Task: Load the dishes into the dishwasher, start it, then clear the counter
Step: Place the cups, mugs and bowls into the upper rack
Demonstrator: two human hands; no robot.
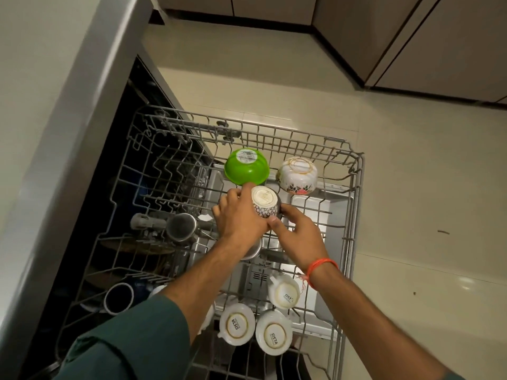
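The dishwasher's grey wire upper rack (354, 171) is pulled out below me. Both hands hold a small patterned bowl (264, 200), upside down, over the rack's middle. My left hand (238, 215) grips its left side and my right hand (296, 229) pinches its right side. Just behind it sit an upturned green bowl (245, 167) and an upturned white floral bowl (298, 175). A steel cup (181, 229) lies on its side at the left. Three white cups (237, 323) stand upside down at the near end.
The grey counter edge (82, 133) runs along the left above the dark dishwasher opening. A white-rimmed mug (119, 298) sits at the near left of the rack. Beige floor tiles (411, 187) and cabinet bases (411, 50) lie to the right and beyond.
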